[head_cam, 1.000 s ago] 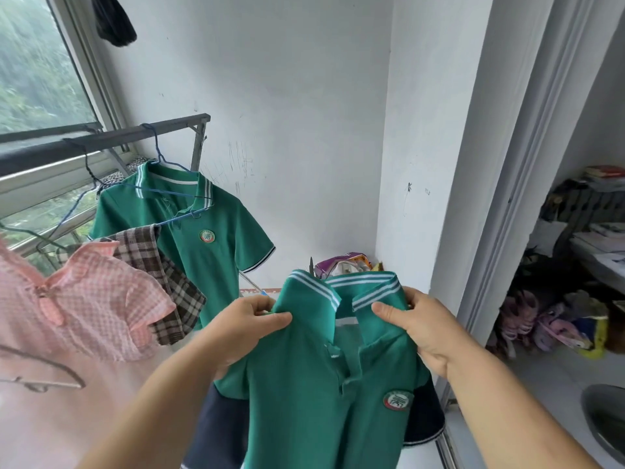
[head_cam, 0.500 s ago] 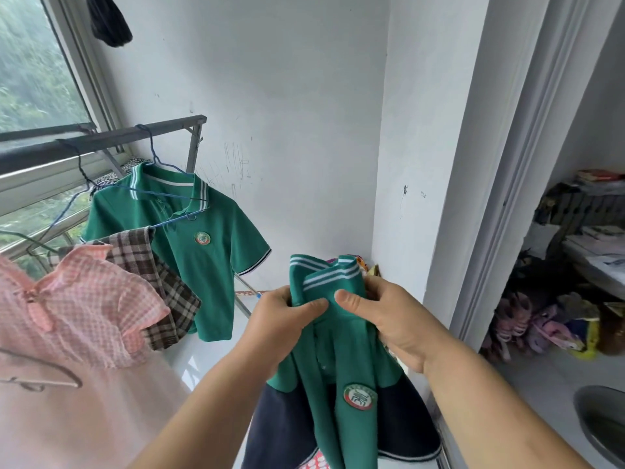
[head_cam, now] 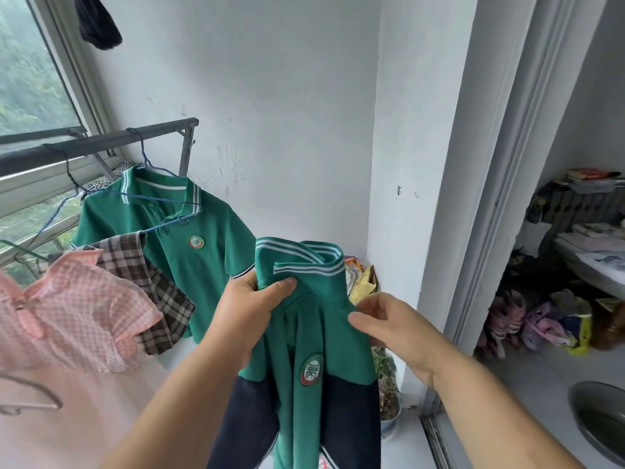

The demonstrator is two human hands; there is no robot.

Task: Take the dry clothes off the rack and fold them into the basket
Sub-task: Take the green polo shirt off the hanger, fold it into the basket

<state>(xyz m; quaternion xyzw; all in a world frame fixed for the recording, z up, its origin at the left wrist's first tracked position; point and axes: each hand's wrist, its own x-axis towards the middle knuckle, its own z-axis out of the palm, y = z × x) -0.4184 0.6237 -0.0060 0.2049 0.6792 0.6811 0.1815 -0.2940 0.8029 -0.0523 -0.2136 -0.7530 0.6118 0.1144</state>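
A green polo shirt with a white-striped collar and a round badge hangs folded lengthwise in front of me. My left hand pinches it just under the collar. My right hand grips its right edge a little lower. On the metal rack at the left hang a second green polo on a blue hanger, a brown plaid garment and a pink checked dress. No basket is in view.
A window is behind the rack. A dark cloth hangs at the top left. Bags and a potted plant sit in the corner. A doorway on the right shows cluttered shelves, shoes and a metal basin.
The shirt went from spread open by both shoulders to folded in half lengthwise. My right hand has let go near the collar and slid down to the shirt's right edge.
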